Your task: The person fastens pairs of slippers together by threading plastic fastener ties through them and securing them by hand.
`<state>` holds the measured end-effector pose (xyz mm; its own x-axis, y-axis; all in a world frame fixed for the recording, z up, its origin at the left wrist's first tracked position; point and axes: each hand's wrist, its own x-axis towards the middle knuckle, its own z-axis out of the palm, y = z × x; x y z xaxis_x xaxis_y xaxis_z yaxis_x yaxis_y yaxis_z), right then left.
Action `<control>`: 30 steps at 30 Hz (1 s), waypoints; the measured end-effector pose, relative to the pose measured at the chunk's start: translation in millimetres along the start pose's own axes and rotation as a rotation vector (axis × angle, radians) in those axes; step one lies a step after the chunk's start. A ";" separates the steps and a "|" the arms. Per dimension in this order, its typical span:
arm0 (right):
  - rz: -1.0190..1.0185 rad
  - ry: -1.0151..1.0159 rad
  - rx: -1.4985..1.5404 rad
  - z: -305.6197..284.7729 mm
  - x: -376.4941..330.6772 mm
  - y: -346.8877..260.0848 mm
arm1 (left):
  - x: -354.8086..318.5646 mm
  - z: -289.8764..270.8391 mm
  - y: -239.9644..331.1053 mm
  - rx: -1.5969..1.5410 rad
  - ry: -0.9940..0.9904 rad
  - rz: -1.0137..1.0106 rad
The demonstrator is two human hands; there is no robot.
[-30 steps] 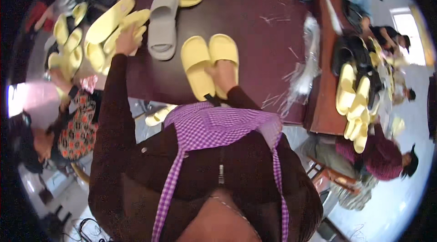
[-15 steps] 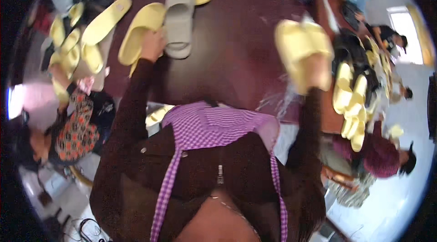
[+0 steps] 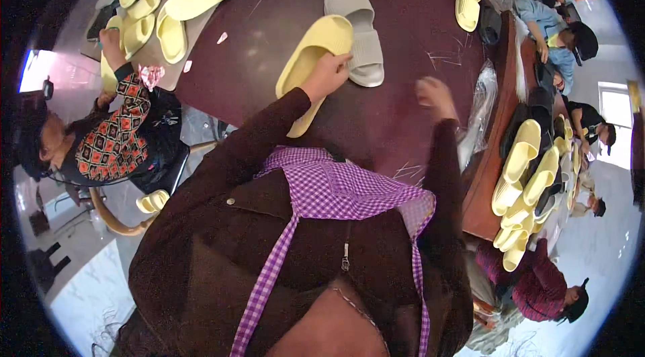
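The left hand has its fingers clamped on a yellow slipper lying on the dark table, just left of a grey slipper. The right hand hovers empty, fingers loosely apart. Step in hand: picking up this slipper; next calls for a clean lift.

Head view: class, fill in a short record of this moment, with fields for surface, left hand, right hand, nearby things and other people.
surface: dark table
left hand: gripping a yellow slipper
right hand: empty, blurred, above the table
beside the slipper: grey slipper, touching it
right edge: clear bags; stack of yellow slippers
other people: one person seated at left, several at right
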<state>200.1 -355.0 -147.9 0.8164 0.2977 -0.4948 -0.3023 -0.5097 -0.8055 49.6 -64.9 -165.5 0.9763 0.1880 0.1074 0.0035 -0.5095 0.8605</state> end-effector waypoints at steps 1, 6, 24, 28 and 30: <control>-0.035 -0.036 0.052 38.3 3.2 2.6 | 2.5 -2.0 1.6 -0.112 -0.025 0.014; -0.042 0.039 0.226 155.9 9.7 6.2 | 3.0 -20.2 -10.7 -0.416 -0.038 -0.176; -0.297 0.468 0.001 -20.0 -112.0 -41.9 | 15.1 -49.3 -25.7 -0.695 -0.205 -0.197; -0.325 0.458 0.272 -34.8 -126.1 -43.4 | 27.7 -64.3 -27.0 -0.287 -0.360 0.016; -0.385 0.402 0.331 -35.1 -125.5 -41.9 | 31.9 -78.3 -26.2 -0.143 -0.435 0.060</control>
<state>127.6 -399.4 -40.6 0.9978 0.0515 -0.0419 -0.0348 -0.1317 -0.9907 63.7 20.2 -145.6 0.9741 -0.2237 -0.0335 -0.0560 -0.3821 0.9224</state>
